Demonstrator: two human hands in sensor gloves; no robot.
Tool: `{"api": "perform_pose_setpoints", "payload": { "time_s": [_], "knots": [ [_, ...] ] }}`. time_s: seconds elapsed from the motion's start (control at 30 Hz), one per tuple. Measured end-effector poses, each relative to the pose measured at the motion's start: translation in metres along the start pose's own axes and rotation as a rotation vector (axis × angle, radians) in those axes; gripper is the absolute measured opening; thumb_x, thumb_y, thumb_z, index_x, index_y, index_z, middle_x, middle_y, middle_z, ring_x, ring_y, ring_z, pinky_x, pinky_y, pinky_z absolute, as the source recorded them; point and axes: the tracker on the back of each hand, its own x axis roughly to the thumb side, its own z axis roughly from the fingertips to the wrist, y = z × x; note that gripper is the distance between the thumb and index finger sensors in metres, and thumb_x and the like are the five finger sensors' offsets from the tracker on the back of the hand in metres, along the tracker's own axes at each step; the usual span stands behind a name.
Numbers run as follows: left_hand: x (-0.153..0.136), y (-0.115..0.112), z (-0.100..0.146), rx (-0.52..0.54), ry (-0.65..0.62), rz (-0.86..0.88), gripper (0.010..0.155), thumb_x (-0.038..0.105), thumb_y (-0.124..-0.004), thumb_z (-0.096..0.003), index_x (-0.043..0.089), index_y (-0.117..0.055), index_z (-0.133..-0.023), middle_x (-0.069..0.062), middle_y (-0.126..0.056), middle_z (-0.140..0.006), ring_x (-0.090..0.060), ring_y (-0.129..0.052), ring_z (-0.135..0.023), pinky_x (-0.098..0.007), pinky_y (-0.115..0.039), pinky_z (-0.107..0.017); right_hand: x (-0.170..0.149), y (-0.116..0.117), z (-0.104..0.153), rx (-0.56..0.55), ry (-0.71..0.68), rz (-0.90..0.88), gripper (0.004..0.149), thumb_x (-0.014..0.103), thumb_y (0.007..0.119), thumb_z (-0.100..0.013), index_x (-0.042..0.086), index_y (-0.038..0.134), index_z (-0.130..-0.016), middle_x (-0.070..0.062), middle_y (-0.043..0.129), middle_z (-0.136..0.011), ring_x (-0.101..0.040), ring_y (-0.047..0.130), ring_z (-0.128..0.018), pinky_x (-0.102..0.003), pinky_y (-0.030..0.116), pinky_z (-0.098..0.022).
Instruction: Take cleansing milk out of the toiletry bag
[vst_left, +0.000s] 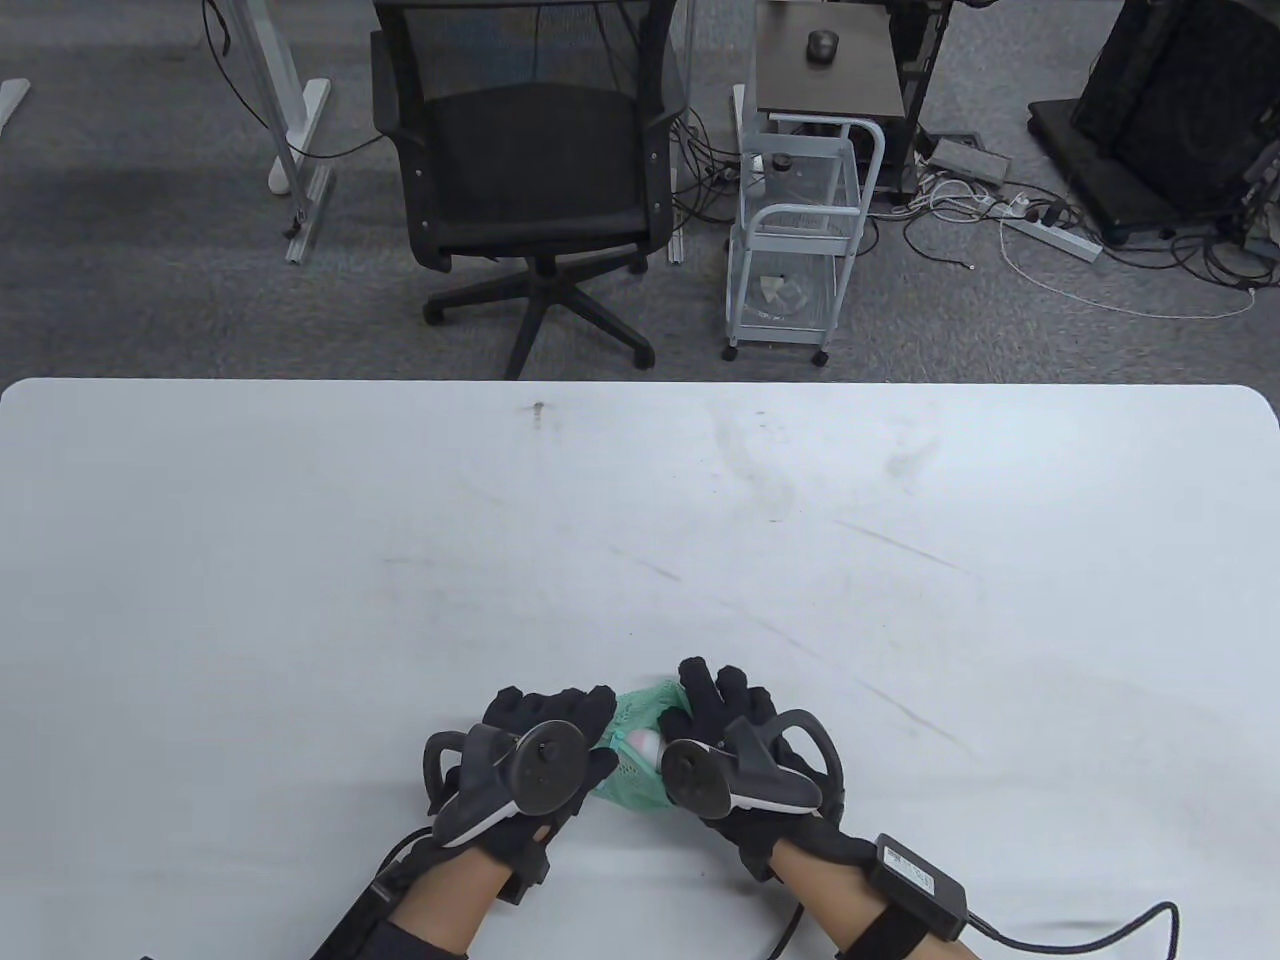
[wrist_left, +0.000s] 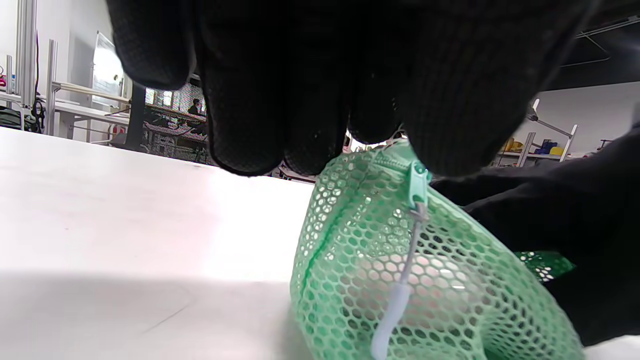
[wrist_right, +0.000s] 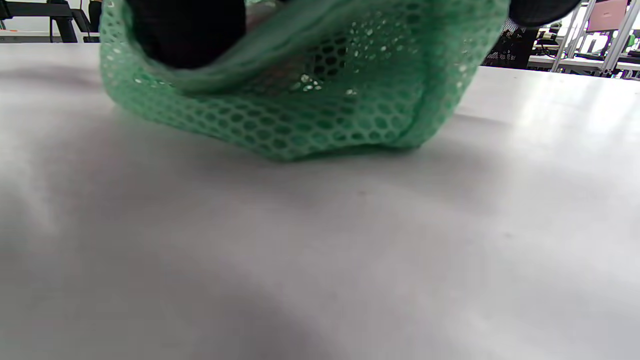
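Near the table's (vst_left: 300, 560) front edge, at its middle, you are holding one green mesh toiletry bag (vst_left: 632, 760) between your two hands. Your left hand (vst_left: 530, 770) is gripping the bag's left side, and your right hand (vst_left: 740, 760) is gripping its right side, with two fingers stretched out past the bag toward the far side. One tracker is sitting on the back of each hand, and the pair are hiding most of the bag from the table view.

Beyond the far edge, on the carpet, one black office chair (vst_left: 525, 180) is standing left of centre and one white wire cart (vst_left: 800, 250) is standing right of it; a power strip (vst_left: 1050, 235) with tangled cables is lying further right.

One pale, rounded thing, the cleansing milk (vst_left: 643, 743), is showing through the bag's top between your hands, so it is lying inside the bag. From the left wrist view you are getting what the table view hides: your left fingertips (wrist_left: 250, 125) are closing on the bag's (wrist_left: 390, 280) top seam beside one green zipper slider (wrist_left: 418, 179) with a white pull hanging down, and a pinkish shape is showing through the mesh. From the right wrist view you are seeing the bag's (wrist_right: 300, 115) underside resting on the table.
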Motion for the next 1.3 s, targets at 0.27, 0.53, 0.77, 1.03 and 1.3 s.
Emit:
{"api": "perform_pose_setpoints", "payload": {
  "time_s": [0.27,0.53,0.77,1.03,1.3],
  "knots": [
    [0.0,0.001,0.0,0.009,0.004,-0.009,0.061,0.046,-0.099,-0.0414,0.028,-0.085,-0.098,-0.006,-0.098,-0.097,-0.036,-0.102,-0.081,-0.063,-0.069,-0.07,0.001,0.0,0.0,-0.026,-0.006,-0.027,0.064,0.041,0.088,-0.053,0.004,0.075,-0.102,-0.036,0.041,-0.12,-0.072,0.054,-0.094,-0.076,0.054,-0.064],
    [-0.001,0.001,0.0,0.03,-0.003,-0.003,0.063,0.051,-0.093,-0.0441,0.029,-0.08,-0.102,-0.006,-0.094,-0.102,-0.038,-0.097,-0.087,-0.063,-0.065,-0.073,0.003,-0.009,0.006,-0.137,-0.06,-0.012,0.063,0.04,0.092,-0.05,0.003,0.078,-0.099,-0.034,0.042,-0.12,-0.071,0.056,-0.094,-0.075,0.056,-0.065],
    [-0.002,0.001,0.0,0.039,-0.002,0.005,0.057,0.05,-0.087,-0.0473,0.029,-0.082,-0.101,-0.006,-0.094,-0.102,-0.038,-0.097,-0.088,-0.064,-0.063,-0.073,0.009,-0.022,0.015,-0.219,-0.112,0.053,0.063,0.04,0.092,-0.049,0.003,0.079,-0.098,-0.034,0.04,-0.12,-0.07,0.055,-0.095,-0.075,0.056,-0.065],
    [-0.005,0.002,0.001,0.047,0.006,0.013,0.054,0.048,-0.087,-0.0481,0.028,-0.084,-0.098,-0.005,-0.096,-0.099,-0.037,-0.099,-0.085,-0.063,-0.064,-0.073,0.017,-0.034,0.024,-0.298,-0.16,0.163,0.063,0.04,0.093,-0.048,0.003,0.079,-0.098,-0.033,0.04,-0.121,-0.07,0.054,-0.096,-0.075,0.056,-0.066],
    [-0.006,0.002,0.001,0.057,0.005,0.011,0.052,0.046,-0.087,-0.0485,0.028,-0.085,-0.097,-0.005,-0.097,-0.098,-0.037,-0.099,-0.085,-0.063,-0.065,-0.073,0.025,-0.044,0.032,-0.372,-0.203,0.242,0.063,0.04,0.094,-0.048,0.005,0.079,-0.098,-0.033,0.041,-0.121,-0.07,0.054,-0.096,-0.074,0.056,-0.066]
  ]
}}
